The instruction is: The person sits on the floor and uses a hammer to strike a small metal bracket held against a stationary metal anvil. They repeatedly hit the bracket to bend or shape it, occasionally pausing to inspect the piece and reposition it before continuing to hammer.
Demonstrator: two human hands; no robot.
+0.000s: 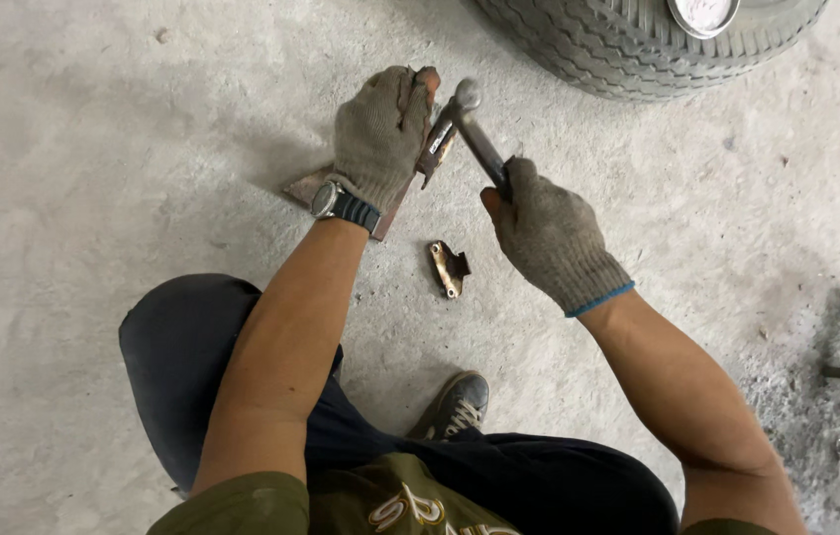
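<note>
The fingers (410,94) of the left hand (375,134) are closed around a small metal part (437,149) standing on a flat plate (303,185), while the right hand (549,238) grips a hammer (474,129) whose head sits just beside those fingers, handle slanting down-right.

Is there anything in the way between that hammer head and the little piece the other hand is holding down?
Nothing visible. The right hand holds the hammer with its head right by the small rusty part that the left hand pins on the metal plate. The left fingertips sit close beside it.
</note>
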